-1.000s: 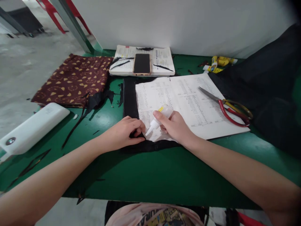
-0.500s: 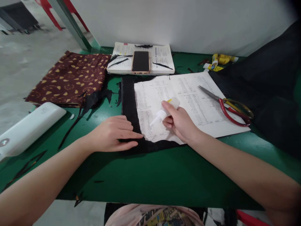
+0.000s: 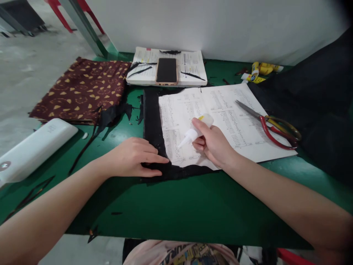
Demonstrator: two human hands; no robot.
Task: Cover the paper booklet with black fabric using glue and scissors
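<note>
My right hand (image 3: 211,143) is closed around a white glue bottle (image 3: 206,120), its pointed nozzle tilted down to the left over the printed paper (image 3: 182,106). My left hand (image 3: 138,157) lies with fingers stretched out over the lower left corner of the black fabric (image 3: 152,117); its index fingertip touches near the paper's edge. The fabric shows as a dark border along the paper's left and bottom sides. Red-handled scissors (image 3: 268,123) lie on the right part of the paper, blades pointing up and left.
Behind lies an open book (image 3: 193,60) with a phone (image 3: 167,71) and black scraps on it. Folded brown patterned cloth (image 3: 82,88) and a long white device (image 3: 41,149) are at left. Yellow glue tubes (image 3: 252,78) and dark fabric (image 3: 311,99) are at right on the green table (image 3: 176,209).
The whole view has shifted very slightly. Both hands keep nearly the same pose, with the glue bottle still in my right hand above the paper.
</note>
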